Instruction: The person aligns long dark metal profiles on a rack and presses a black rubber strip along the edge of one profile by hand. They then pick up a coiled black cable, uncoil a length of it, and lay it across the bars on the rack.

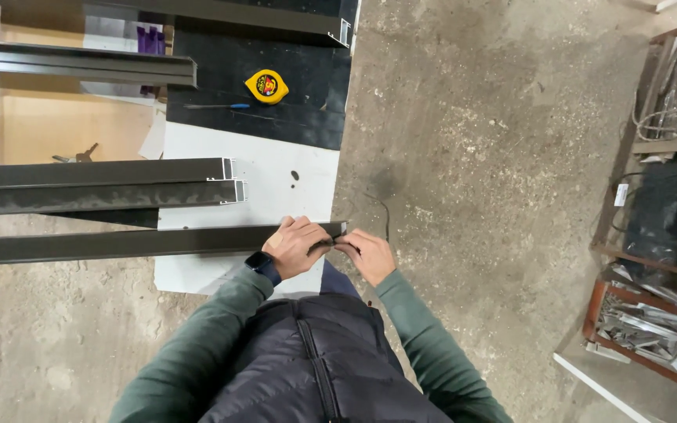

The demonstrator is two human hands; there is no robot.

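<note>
We clamp left hand [298, 247] down on dark metal profile [143, 244] at frame centre, fingers wrapped over its end, steadying it on white counter [287, 176]. Right hand [370, 254] fingers pinch profile tip. Yellow tape measure [267, 86] lies above.

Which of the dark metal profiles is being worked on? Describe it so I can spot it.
On the white board, several long dark metal profiles lie side by side. It is the nearest profile, below the stacked pair. Only its end is gripped by the left hand and right hand.
</note>
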